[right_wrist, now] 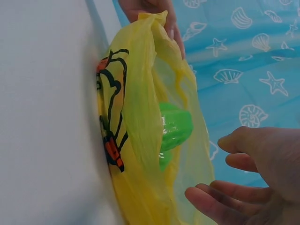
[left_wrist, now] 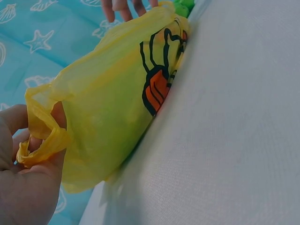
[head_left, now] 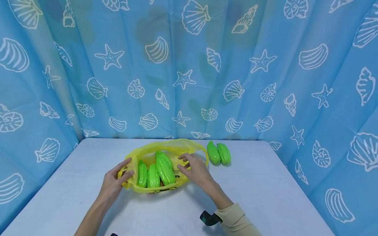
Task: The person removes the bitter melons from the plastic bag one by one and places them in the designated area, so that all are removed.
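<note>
A thin yellow plastic bag [head_left: 180, 146] lies on the table with its mouth gaping upward. Inside it are several shiny green ribbed vegetable-like pieces [head_left: 164, 168], plastic-looking and long. My left hand [head_left: 112, 184] grips the bag at its left end; the left wrist view shows the fingers through the twisted handle loop [left_wrist: 49, 145]. At the right side of the mouth is my right hand [head_left: 197, 168], fingers loosely bent and holding nothing. From the right wrist, its fingertips [right_wrist: 199, 197] appear beside the bag's rim, and a green piece [right_wrist: 176, 124] shows in the opening.
Two more green pieces [head_left: 218, 153] lie side by side on the white table [head_left: 251, 190], right of the bag near the back edge. A blue curtain [head_left: 183, 98] with white shell prints hangs behind and at both sides. A dark device [head_left: 209, 218] is at the right wrist.
</note>
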